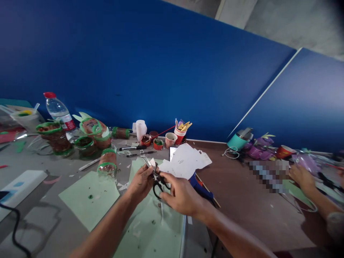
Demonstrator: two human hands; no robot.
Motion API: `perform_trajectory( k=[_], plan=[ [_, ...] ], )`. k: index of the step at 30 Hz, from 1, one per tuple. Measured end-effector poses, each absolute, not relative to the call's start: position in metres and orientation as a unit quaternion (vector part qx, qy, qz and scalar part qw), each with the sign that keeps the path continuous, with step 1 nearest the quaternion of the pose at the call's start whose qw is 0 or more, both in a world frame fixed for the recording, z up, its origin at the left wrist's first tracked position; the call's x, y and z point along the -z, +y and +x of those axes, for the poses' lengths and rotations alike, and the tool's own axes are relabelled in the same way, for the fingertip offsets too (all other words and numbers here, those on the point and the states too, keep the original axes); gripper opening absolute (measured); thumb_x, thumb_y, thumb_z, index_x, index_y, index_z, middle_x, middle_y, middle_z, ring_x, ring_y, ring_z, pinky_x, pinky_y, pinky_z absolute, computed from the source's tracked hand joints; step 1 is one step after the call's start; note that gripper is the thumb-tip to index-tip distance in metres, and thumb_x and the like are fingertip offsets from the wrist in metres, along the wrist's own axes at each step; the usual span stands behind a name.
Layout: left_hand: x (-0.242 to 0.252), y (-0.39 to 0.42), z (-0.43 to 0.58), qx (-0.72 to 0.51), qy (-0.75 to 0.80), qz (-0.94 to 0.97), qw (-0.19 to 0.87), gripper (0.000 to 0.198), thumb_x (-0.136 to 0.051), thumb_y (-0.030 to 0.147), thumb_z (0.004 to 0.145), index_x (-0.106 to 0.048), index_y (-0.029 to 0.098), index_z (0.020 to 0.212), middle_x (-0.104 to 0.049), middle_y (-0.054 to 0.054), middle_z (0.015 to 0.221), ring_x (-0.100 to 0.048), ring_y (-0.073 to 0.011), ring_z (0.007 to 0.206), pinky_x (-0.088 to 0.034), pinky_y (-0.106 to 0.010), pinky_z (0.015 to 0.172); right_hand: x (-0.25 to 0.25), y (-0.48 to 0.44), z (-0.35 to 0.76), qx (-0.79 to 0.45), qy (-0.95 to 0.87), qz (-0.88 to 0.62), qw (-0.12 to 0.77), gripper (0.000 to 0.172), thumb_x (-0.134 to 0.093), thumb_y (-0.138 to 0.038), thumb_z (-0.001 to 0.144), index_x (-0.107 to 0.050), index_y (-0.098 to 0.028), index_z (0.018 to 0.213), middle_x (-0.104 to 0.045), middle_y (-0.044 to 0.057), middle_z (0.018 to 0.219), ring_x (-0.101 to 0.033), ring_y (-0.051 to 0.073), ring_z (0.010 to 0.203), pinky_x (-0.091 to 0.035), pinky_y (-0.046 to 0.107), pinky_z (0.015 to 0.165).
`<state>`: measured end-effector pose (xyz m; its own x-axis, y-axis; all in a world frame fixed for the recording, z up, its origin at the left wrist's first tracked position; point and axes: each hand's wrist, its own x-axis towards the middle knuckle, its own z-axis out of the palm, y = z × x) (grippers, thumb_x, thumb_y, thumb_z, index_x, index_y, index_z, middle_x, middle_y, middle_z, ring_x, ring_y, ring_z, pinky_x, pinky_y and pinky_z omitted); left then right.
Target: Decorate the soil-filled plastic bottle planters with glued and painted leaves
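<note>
Scissors with black handles [157,190] sit in my right hand [182,193], its fingers at the handle loops. My left hand [142,181] pinches a small white paper piece [152,163] close to the scissor blades. Whether the blades touch the paper I cannot tell. Beneath both hands lies a pale green sheet [150,233] dotted with dark specks and paper scraps. Just beyond my right hand is a large cut white paper [188,161], partly over a phone [173,152]. A blue glue gun [201,188] rests beside my right wrist.
Painted jars [107,163], a water bottle [60,113] and several paint cups [158,144] stand at left and back. A second green sheet [90,199] and a white power strip [20,190] lie left. Another person's hand [303,177] is at right, near purple crafts [259,148].
</note>
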<state>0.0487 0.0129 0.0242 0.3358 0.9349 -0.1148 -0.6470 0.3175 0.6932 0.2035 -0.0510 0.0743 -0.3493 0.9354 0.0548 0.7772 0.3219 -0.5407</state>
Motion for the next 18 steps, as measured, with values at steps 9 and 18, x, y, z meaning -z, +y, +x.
perform_trajectory(
  k=[9, 18],
  plan=[
    [-0.017, 0.013, 0.052, -0.569, 0.326, 0.405, 0.637, 0.015, -0.069, 0.03, 0.071, -0.059, 0.018, 0.073, -0.058, 0.0, 0.064, -0.058, -0.0154, 0.064, -0.046, -0.026, 0.065, -0.084, -0.07, 0.169, 0.035, -0.864, -0.499, -0.058, 0.037, -0.055, -0.032, 0.087, -0.057, -0.008, 0.115, -0.069, 0.017, 0.087, -0.066, 0.028, 0.078, -0.049, 0.037, 0.068],
    [-0.021, 0.029, 0.038, -0.635, 0.285, 0.237, 0.678, 0.034, -0.076, 0.032, 0.059, -0.049, 0.019, 0.075, -0.057, 0.004, 0.062, -0.063, -0.0164, 0.063, -0.052, -0.032, 0.064, -0.098, -0.067, 0.226, -0.282, -0.694, -0.597, 0.285, 0.025, -0.06, -0.026, 0.079, -0.066, -0.016, 0.102, -0.07, 0.008, 0.091, -0.064, 0.019, 0.077, -0.047, 0.03, 0.069]
  ],
)
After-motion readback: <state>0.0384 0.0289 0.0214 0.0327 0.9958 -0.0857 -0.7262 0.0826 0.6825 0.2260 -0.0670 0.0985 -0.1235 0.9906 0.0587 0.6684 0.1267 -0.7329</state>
